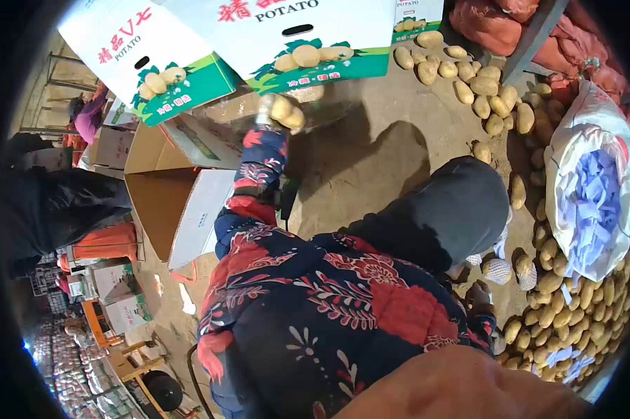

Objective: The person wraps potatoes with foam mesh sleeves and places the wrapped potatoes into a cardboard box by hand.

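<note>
My left hand (265, 110), in a pale glove, reaches forward beside the printed potato cartons. It is closed on potatoes (282, 109), seemingly two, side by side. Low on the right, my right hand (479, 296) is in shadow and partly hidden by my sleeve and leg; its fingers do not show clearly. Close to it lie potatoes in white foam nets (497, 271). A large pile of loose potatoes (566, 314) spreads just beyond that hand.
White-and-green potato cartons (329, 68) stand ahead; an open cardboard box (157, 181) is at left. A white sack (570, 150) of lilac foam nets (594, 199) stands right. Red sacks (482, 28) and scattered potatoes (484, 86) lie beyond. Another person's dark-clothed leg (77, 202) is at left.
</note>
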A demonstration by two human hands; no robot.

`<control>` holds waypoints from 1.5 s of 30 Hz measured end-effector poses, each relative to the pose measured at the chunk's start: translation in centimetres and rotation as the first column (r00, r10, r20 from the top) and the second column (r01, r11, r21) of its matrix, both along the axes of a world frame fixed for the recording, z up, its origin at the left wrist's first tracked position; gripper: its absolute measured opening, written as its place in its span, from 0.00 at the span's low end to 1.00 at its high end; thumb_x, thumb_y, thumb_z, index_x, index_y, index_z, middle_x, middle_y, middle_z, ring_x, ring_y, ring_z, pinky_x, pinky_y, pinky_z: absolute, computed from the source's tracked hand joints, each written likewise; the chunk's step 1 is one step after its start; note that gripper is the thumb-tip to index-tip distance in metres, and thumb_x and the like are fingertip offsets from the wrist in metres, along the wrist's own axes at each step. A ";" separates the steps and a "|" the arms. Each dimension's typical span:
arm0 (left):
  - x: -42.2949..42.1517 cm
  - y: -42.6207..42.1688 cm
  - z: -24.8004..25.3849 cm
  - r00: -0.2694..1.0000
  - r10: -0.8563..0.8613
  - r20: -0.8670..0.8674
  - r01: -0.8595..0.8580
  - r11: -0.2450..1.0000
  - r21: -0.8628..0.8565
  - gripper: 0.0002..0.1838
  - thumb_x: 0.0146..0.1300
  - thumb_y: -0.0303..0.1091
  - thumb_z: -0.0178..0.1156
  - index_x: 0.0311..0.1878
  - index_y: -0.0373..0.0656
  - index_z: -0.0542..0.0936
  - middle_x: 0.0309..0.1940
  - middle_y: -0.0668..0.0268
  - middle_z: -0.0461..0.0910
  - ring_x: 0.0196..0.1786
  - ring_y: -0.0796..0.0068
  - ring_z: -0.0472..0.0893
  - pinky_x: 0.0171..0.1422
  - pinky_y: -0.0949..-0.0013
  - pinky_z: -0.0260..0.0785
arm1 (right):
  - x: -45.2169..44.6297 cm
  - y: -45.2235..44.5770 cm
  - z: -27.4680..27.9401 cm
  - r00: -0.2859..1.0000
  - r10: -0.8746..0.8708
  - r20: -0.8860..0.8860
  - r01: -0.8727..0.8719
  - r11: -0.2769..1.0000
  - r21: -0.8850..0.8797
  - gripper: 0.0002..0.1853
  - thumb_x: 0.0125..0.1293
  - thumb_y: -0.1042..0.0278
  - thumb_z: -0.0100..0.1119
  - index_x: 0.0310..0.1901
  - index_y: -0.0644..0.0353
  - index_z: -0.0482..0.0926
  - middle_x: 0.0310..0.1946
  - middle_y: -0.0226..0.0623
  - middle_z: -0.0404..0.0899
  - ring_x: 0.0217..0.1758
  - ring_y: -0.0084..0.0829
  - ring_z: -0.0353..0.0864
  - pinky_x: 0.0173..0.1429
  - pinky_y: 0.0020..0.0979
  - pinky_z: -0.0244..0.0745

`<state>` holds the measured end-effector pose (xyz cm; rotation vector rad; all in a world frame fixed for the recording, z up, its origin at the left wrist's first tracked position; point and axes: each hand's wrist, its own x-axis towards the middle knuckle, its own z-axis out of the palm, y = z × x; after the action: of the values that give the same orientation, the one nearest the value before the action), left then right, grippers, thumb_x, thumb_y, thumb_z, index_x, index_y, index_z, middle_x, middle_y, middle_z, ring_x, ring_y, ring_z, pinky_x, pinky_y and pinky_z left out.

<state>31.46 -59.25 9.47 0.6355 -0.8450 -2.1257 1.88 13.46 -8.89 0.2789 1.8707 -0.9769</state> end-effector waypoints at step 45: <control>-32.9 22.2 -8.6 -0.139 -0.082 0.987 0.987 -0.093 0.131 0.20 0.59 0.46 0.54 0.48 0.42 0.74 0.42 0.56 0.76 0.43 0.66 0.76 0.49 0.68 0.67 | -3.1 -6.5 7.8 0.882 0.049 -0.469 0.128 0.932 0.338 0.16 0.56 0.54 0.54 0.41 0.53 0.79 0.23 0.32 0.79 0.24 0.26 0.77 0.31 0.28 0.72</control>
<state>-1.42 -37.02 0.90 0.6443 -3.5568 -1.3448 -1.24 6.98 -1.13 0.3184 2.5103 -0.7628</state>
